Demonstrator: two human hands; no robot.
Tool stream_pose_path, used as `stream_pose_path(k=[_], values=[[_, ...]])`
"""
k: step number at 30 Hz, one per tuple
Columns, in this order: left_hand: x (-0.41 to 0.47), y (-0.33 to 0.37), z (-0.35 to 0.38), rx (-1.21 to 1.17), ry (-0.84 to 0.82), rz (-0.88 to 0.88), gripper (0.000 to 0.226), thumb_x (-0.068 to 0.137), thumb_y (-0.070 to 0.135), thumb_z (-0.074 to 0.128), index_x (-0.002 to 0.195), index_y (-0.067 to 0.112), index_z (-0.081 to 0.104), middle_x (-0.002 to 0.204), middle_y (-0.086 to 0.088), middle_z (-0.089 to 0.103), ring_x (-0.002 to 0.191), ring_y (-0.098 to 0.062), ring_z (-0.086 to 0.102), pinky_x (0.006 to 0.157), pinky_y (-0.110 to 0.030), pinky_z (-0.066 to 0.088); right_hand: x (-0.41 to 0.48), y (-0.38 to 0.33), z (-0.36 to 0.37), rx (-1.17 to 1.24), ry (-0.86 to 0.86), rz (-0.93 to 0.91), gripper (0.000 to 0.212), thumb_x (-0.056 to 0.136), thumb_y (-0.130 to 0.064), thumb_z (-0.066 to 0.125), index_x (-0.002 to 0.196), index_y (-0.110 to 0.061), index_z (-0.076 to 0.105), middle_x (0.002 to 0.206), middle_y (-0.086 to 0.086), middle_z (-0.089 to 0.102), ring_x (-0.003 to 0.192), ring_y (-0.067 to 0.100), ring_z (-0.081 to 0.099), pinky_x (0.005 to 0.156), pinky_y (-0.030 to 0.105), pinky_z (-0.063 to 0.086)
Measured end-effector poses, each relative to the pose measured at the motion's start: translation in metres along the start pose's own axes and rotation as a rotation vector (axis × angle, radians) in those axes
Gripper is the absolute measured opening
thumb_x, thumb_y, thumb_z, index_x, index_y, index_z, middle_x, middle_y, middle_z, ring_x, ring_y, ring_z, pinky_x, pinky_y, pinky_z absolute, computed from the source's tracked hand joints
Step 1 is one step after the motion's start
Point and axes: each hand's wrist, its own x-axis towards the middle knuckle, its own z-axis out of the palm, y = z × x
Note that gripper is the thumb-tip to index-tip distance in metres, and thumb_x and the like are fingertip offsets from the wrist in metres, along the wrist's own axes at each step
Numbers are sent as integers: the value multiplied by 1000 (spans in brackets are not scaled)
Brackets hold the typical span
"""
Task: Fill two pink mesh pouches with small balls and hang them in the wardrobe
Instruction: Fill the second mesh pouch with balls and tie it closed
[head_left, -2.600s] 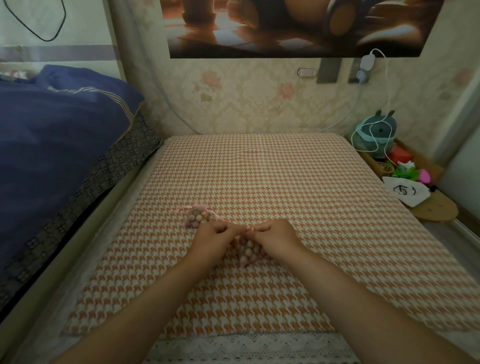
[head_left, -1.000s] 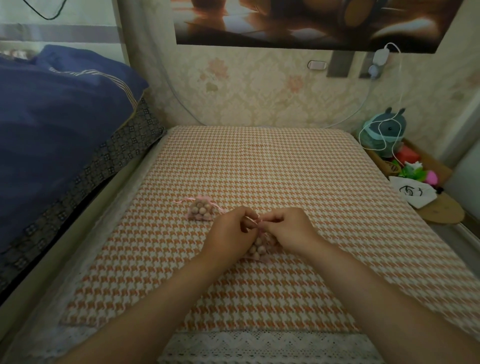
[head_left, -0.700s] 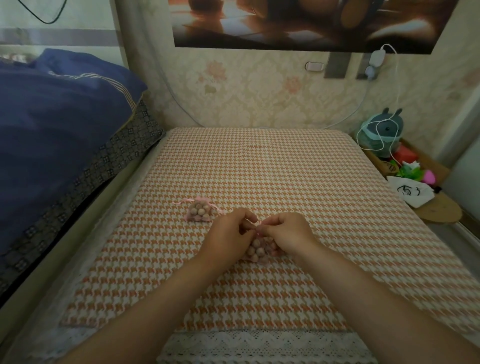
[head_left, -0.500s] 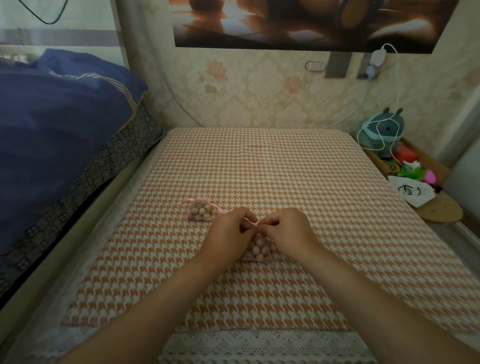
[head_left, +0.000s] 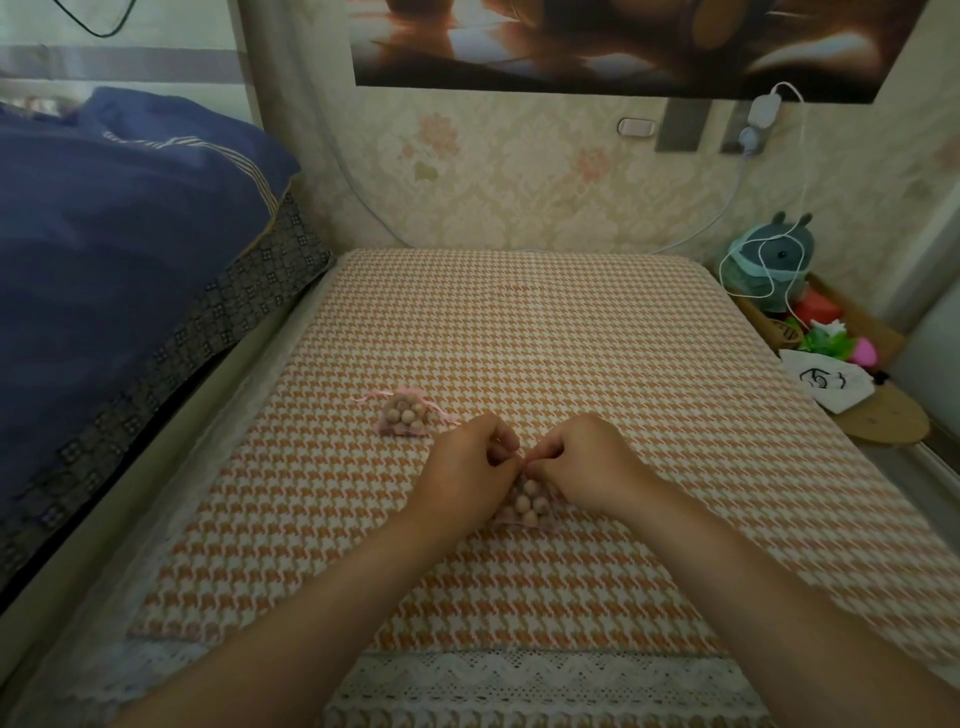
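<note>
Two hands at a pouch of balls on the surface

Left hand (head_left: 467, 467) and right hand (head_left: 587, 460) pinch the near pouch's (head_left: 524, 503) top, mid-surface; second pouch (head_left: 402, 413) lies nearer the left edge.

On the surface (head_left: 571, 332) the near pouch (head_left: 525, 503) lies at the middle front, between and partly under the left hand (head_left: 467, 467) and the right hand (head_left: 587, 462), whose fingertips meet and pinch at its far end. The far pouch (head_left: 402, 415) lies just behind and left of the left hand, apart from it. A bed (head_left: 130, 260) runs along the surface's left side, the wall (head_left: 519, 182) stands behind, and a low shelf (head_left: 883, 421) on the right carries a plush toy (head_left: 769, 270) at its back
</note>
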Motion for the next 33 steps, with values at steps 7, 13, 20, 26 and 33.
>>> stream_pose_path(k=[7,13,20,26,33], values=[[-5,4,0,-92,-125,-77,41,75,37,84,106,26,59,99,11,64,78,-5,68,57,-13,52,-3,2,-9,98,-61,21,19,96,-23,69,83,-19,82,61,-8,68,57,9,60,58,33,54],[1,4,-3,-20,-55,29,28,73,25,85,89,23,62,88,10,67,78,-3,68,69,-29,59,-6,0,-14,453,-250,155,15,101,-14,62,104,-5,74,84,13,70,56,12,56,56,28,58],[-6,4,0,103,19,109,17,78,31,83,93,24,78,88,11,69,79,-2,63,74,-21,52,-4,2,-16,590,-341,269,21,104,-10,56,110,5,70,80,12,69,54,13,52,59,31,55],[-6,4,0,42,36,66,5,85,25,77,88,23,81,84,11,74,79,0,65,77,-21,54,-5,2,-16,647,-314,260,14,100,-11,63,94,-6,74,68,9,71,55,14,58,60,32,56],[-7,3,-9,105,-27,44,12,87,26,72,76,24,73,78,12,70,79,-1,62,74,-22,51,-4,6,-18,542,-198,234,8,92,-3,72,88,-6,78,80,19,71,52,16,61,57,33,61]])
